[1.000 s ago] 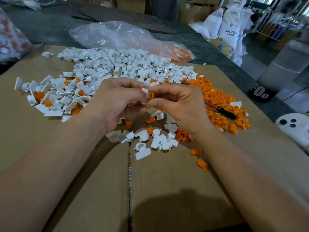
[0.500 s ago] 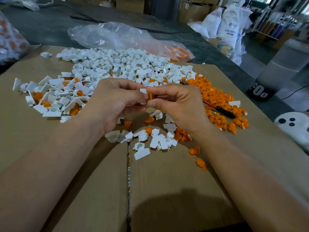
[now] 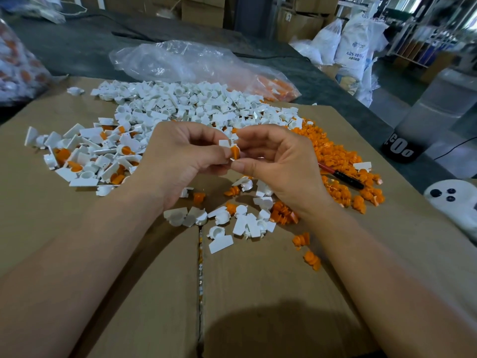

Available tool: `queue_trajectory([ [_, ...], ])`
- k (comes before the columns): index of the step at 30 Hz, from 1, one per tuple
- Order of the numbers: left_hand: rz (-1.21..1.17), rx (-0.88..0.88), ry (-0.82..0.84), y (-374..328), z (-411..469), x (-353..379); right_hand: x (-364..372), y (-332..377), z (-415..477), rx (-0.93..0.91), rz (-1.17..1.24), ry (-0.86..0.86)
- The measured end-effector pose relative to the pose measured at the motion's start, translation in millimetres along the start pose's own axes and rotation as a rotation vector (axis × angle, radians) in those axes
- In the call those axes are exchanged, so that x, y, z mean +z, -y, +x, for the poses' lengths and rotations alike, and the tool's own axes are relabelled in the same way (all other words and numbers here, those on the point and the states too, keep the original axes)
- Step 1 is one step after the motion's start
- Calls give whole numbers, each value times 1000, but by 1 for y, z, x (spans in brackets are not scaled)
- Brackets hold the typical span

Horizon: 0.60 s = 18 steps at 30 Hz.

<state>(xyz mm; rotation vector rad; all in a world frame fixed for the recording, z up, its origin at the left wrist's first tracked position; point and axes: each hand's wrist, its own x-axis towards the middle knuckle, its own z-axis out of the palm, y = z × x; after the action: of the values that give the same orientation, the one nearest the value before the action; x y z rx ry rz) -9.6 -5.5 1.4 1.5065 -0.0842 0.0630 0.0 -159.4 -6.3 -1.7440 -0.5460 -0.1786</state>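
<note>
At the bottom of the frame, the cardboard worktop point(image 3: 258, 293) showed a seam running up its middle. Just above, near the wrists, lay a small scatter of loose parts point(image 3: 242, 223), white and orange. At centre frame the left hand point(image 3: 180, 161) pinched a white piece point(image 3: 224, 143), and the right hand point(image 3: 278, 164) pinched an orange plug point(image 3: 235, 152) touching it, fingers of both curled. Beyond them spread the white pile point(image 3: 180, 102), with the orange pile point(image 3: 335, 156) and a pen point(image 3: 346, 178) at right. Farthest, at upper centre, lay a clear plastic bag point(image 3: 180, 60).
</note>
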Motion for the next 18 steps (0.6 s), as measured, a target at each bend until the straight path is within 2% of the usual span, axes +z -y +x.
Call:
queue_trajectory([
  [9, 38, 23, 25, 2, 0, 1, -3, 0, 3, 63, 83, -9],
  [18, 43, 21, 24, 3, -1, 3, -1, 2, 4, 65, 49, -33],
])
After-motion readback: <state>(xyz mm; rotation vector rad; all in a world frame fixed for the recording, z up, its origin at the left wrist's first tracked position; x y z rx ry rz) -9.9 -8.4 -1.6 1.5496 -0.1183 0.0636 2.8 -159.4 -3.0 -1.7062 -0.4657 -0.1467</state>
